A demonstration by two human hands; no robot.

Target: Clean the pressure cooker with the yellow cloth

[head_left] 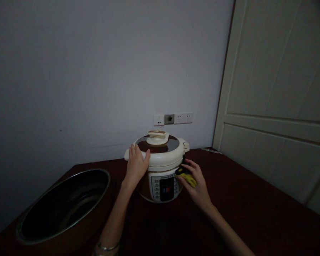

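A white and brown electric pressure cooker (166,161) stands upright on the dark red table, its lid on and its control panel facing me. My left hand (136,164) lies against the left front of the lid rim, fingers stretched out and thumb apart. In my right hand (198,185) a yellow and black cloth (188,177) is pinched between thumb and fingers, at the right side of the cooker's body beside the panel. The lid's handle (157,137) rises in the middle of the lid, touched by neither hand.
On the left of the table (245,199) stands a large dark basin (66,233) with a metallic rim. Behind the cooker, sockets and switches (183,118) are set in the pale wall. A panelled white door (277,89) borders the right side.
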